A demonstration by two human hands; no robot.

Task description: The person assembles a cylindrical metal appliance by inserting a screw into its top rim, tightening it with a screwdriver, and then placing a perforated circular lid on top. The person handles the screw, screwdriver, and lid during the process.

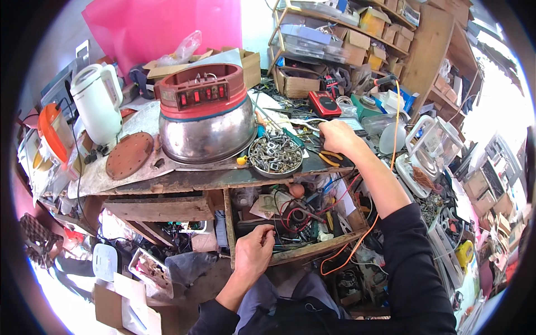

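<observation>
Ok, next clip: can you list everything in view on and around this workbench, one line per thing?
Metal pot: one, silver with a red switch collar, bench centre.
Kettle: one, white, bench left.
Round plate: one, rust-brown, flat beside the pot.
Dish of small metal parts: one, grey, right of the pot.
Pliers: one, yellow handles, by the dish.
Small red device: one, behind the dish.
Pink sheet: one, back wall.
Cardboard boxes: several, tan, on the shelves at back right.
Open drawer: one, wooden, full of wires and tools, under the bench.
Left hand: at the drawer's front, fingers pinching something thin.
Right hand: on the benchtop past the dish; grip unclear.
</observation>
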